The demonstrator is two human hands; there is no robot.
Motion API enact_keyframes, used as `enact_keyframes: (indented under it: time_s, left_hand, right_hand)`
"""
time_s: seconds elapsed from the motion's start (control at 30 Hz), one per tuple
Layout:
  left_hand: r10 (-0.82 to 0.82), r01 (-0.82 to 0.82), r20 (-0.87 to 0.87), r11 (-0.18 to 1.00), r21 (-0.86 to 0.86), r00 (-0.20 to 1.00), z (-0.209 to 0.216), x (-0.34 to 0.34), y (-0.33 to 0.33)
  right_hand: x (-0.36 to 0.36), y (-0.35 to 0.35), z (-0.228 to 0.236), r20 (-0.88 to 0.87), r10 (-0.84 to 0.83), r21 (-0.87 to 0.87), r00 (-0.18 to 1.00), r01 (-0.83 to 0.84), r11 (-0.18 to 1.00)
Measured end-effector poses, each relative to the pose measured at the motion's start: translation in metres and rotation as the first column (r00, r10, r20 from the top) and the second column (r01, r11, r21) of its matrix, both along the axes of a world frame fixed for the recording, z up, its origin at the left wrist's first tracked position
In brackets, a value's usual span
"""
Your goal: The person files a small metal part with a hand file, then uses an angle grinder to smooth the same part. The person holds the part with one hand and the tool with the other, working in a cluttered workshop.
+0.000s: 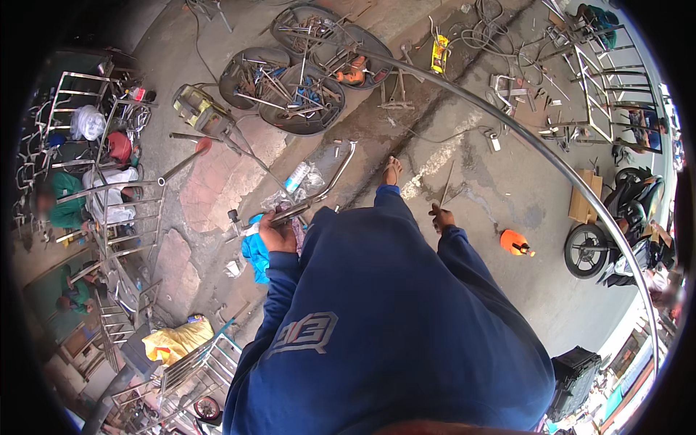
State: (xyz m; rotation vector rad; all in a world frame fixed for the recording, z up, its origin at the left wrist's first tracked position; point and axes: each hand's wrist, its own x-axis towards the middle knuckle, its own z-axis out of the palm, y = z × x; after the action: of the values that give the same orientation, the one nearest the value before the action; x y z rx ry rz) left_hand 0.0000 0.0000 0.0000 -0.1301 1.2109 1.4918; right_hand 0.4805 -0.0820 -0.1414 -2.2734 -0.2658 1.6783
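My left hand (277, 233) is closed around a short, dark metal tube (292, 212) in front of my left side. Beside that hand lie a bright blue cloth (255, 252), a clear plastic bottle (296, 177) and a bent shiny tube (342, 168). On the other side, my right hand (441, 217) has its fingers curled about a thin rod (447, 181) that points away from me. My bare foot (392, 171) shows on the concrete between the two hands.
Black tubs (301, 119) of metal parts stand ahead. A long metal tube (551, 154) arcs across the right. An orange container (515, 242) sits on the floor before a motorcycle (586, 251). Metal frames (123, 210) and people crowd the left; cables (493, 29) lie far ahead.
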Motion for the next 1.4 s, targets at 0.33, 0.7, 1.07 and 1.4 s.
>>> enact_keyframes:
  time_s: [0.33,0.7,1.07,1.4]
  left_hand:
    - [-0.01,-0.022,0.128,0.969,0.246,0.992,0.039,0.068,0.077]
    - [-0.118,0.122,0.206,0.993,-0.004,0.971,-0.009,0.026,0.195]
    - [-0.187,0.177,0.124,0.98,0.086,0.975,-0.029,-0.002,0.252]
    - [-0.212,0.178,0.223,0.97,0.165,0.951,-0.007,0.042,0.242]
  right_hand:
    - [0.096,0.173,-0.008,-0.018,-0.146,0.062,0.989,0.147,0.987]
    - [-0.04,0.29,0.037,-0.208,0.036,0.063,0.977,-0.023,0.998]
    - [-0.184,0.357,0.023,0.345,0.733,0.153,0.586,-0.806,0.572]
    - [-0.047,0.288,0.005,0.386,0.309,0.121,0.869,-0.38,0.917]
